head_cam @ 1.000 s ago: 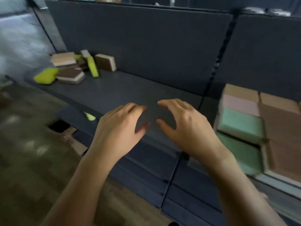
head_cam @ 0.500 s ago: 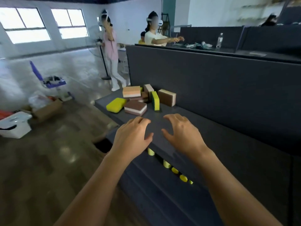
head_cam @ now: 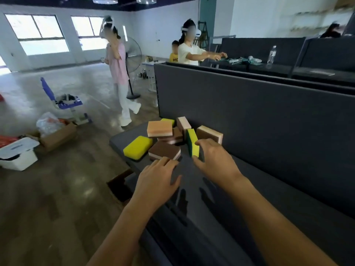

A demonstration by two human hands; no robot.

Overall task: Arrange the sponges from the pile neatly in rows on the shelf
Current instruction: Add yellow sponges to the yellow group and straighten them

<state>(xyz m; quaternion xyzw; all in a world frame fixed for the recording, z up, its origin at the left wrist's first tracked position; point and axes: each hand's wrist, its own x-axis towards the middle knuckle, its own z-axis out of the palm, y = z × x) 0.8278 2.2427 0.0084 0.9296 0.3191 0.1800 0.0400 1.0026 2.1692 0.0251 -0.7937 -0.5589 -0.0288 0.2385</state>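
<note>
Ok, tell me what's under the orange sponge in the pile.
The orange sponge seems to rest on a brown sponge with a pink layer, whose right part sticks out. A yellow sponge peeks out behind it. Anything else beneath it is covered.

I count eight pieces in the pile (head_cam: 177,136): three yellow sponges (head_cam: 138,147), one orange sponge (head_cam: 159,128) and four brown sponges (head_cam: 164,151). There are two hands, the left hand (head_cam: 157,177) and the right hand (head_cam: 215,160). Further back are three people (head_cam: 117,60), one fan (head_cam: 134,54) and one water bottle (head_cam: 272,54)
</note>
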